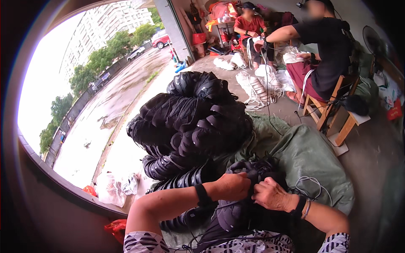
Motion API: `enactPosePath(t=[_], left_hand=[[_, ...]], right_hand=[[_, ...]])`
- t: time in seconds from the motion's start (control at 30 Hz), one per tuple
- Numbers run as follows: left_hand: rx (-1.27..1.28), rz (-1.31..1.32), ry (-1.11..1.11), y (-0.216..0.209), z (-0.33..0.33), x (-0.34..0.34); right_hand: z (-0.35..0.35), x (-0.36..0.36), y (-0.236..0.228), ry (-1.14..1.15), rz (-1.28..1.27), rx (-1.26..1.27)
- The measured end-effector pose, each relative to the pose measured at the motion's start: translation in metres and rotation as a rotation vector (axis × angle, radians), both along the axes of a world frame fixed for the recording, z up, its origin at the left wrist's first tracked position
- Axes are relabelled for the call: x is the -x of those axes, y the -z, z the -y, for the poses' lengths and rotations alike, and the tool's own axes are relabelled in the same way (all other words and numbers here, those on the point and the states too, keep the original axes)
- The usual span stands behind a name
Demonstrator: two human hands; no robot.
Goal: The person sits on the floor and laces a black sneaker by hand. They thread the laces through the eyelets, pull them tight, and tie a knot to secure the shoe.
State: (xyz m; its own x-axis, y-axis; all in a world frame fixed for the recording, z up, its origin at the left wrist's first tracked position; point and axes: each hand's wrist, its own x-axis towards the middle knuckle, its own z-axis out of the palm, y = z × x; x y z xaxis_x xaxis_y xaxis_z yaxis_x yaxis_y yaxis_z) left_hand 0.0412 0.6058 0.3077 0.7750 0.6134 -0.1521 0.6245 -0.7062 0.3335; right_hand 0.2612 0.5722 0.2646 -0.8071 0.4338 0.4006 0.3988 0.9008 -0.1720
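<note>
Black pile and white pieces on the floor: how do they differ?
The black pile is heaped high; the white pieces lie low. The black pile is nearer the camera; the white pieces lie closer to the seated co-workers. Both are groups of several pieces.

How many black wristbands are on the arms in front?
2: one black wristband by the left hand, another black wristband by the right hand, next to a silver bracelet.
</note>
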Motion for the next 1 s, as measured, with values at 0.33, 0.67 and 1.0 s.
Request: enactPosePath(t=[0.33,0.67,1.0], left_hand=[[-0.17,-0.382,0.115,-0.01,-0.006,-0.012],[0.113,-0.091,-0.205,-0.01,0.009,-0.011],[0.598,0.489,-0.277,0.005,0.005,-0.005]], right_hand=[[-0.002,0.001,0.001,-0.012,-0.043,-0.057],[0.008,-0.005,-0.003,0.054,-0.021,-0.051],[0.009,-0.002,0.001,0.055,-0.052,-0.061]])
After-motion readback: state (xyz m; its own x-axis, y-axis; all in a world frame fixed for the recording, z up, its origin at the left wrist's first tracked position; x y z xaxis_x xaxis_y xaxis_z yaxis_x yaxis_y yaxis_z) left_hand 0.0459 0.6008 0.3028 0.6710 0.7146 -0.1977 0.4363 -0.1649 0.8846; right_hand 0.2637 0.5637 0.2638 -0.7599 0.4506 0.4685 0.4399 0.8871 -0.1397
